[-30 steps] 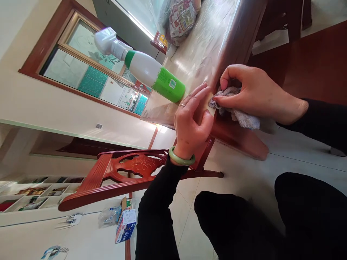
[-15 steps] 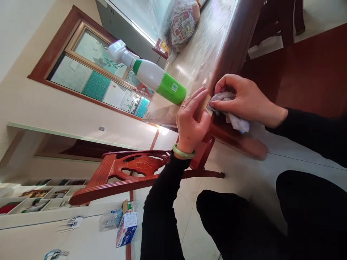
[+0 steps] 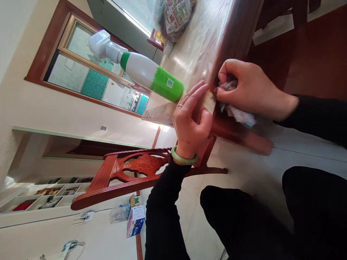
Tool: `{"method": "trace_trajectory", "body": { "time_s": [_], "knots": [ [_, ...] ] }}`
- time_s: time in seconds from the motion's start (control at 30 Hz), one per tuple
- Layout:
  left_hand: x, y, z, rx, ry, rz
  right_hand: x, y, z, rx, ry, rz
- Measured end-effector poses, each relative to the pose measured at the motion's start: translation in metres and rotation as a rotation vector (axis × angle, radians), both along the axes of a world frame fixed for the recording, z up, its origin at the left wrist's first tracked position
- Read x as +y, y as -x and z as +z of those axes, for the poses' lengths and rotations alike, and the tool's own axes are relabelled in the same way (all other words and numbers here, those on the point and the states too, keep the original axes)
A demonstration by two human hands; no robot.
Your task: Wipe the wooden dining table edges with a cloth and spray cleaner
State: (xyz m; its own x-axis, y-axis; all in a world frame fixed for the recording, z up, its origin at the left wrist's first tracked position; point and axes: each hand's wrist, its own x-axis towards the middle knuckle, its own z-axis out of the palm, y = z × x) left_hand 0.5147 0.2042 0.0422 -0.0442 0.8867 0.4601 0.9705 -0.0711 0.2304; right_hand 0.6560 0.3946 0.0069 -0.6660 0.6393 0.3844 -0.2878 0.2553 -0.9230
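- Our right hand [image 3: 251, 90] closes over the crumpled grey cloth [image 3: 237, 113], hiding most of it.
- The cloth sits at three o'clock of our left hand [image 3: 191, 121], whose fingers lie flat and empty on the glossy wooden table edge [image 3: 233, 34].

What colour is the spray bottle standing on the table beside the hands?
The spray bottle is white with a bright green base and green neck band, clearest in the head view.
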Motion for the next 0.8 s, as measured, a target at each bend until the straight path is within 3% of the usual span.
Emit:
{"method": "trace_trajectory", "body": {
  "time_s": [0.07,0.23,0.37,0.47,0.53,0.6,0.7,0.73,0.8],
  "knots": [
    [0.000,0.000,0.000,0.029,-0.005,0.000,0.002,0.003,0.000,-0.005,0.021,-0.017],
    [0.000,0.002,0.003,0.080,-0.023,-0.015,0.004,-0.002,-0.011,0.100,0.089,0.140],
    [0.001,0.001,0.007,0.062,0.005,-0.012,-0.012,-0.008,-0.018,0.175,0.093,0.043],
    [0.002,0.002,0.005,0.026,-0.004,-0.008,-0.013,0.001,-0.033,0.201,0.053,-0.008],
    [0.002,0.003,0.002,0.001,-0.037,-0.009,-0.006,0.014,-0.049,0.252,0.153,-0.050],
    [0.002,0.003,0.000,-0.038,-0.085,0.008,0.003,0.026,-0.062,0.334,0.356,-0.093],
    [0.001,0.000,-0.002,-0.098,-0.144,0.061,-0.001,0.030,-0.065,0.480,0.542,-0.148],
    [0.000,-0.002,-0.002,-0.112,-0.162,0.076,-0.011,0.027,-0.062,0.531,0.513,-0.169],
    [-0.001,-0.007,-0.002,-0.138,-0.202,0.097,-0.042,0.019,-0.058,0.624,0.304,-0.194]
  ]
}}
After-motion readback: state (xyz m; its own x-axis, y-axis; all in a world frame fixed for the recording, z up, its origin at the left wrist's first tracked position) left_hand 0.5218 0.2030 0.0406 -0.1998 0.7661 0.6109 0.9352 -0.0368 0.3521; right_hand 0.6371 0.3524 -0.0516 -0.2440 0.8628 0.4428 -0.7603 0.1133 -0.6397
